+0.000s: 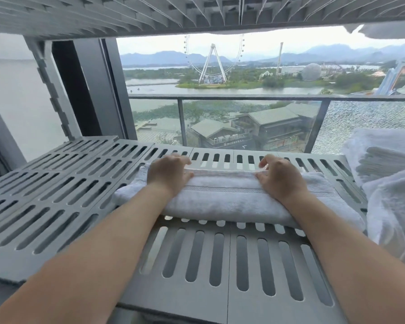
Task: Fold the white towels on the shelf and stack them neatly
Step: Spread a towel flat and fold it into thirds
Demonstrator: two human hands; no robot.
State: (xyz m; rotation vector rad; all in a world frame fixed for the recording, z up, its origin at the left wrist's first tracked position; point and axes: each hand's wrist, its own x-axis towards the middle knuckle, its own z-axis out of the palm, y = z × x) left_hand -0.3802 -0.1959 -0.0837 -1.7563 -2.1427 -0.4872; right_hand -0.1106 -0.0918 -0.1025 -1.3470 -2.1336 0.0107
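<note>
A white towel (225, 199) lies folded into a long strip across the grey slotted shelf (56, 206). My left hand (168, 174) grips the towel's far edge near its left end, fingers curled over the fold. Toward the right end, my right hand (278, 177) pinches the same far edge. Both forearms reach in from the near side. At the right of the shelf sits a stack of folded white towels (384, 157), with a loose white towel (398, 213) bunched in front of it.
Another slotted shelf (150, 15) hangs close overhead, with white cloth (388, 30) on its right end. A grey upright post (54, 90) stands at the back left. Behind the shelf is a window with a balcony railing (243, 98).
</note>
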